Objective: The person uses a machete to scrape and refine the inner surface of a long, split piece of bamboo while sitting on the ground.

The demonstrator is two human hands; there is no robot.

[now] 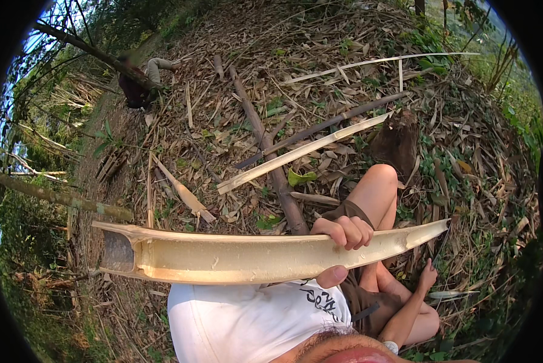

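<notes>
A long split bamboo piece (241, 257), pale and hollow inside with a node wall near its left end, lies across the view in front of my white shirt. My left hand (344, 239) is closed around it right of its middle, fingers over the upper edge and thumb at the lower one. The piece narrows toward its right tip. Below that tip, my right hand (427, 277) is closed beside my bent leg. A thin dark edge runs from it up toward the tip, but what it holds cannot be made out. My right wrist wears a watch (391, 346).
A dark stump (395, 142) stands beyond my knee. Another split bamboo strip (302, 156) rests near it, across a brown pole (262, 133). A pale, paddle-like piece (184, 190) lies at left. Dry leaves cover the ground. Another person (141, 81) sits far left near a slanting trunk.
</notes>
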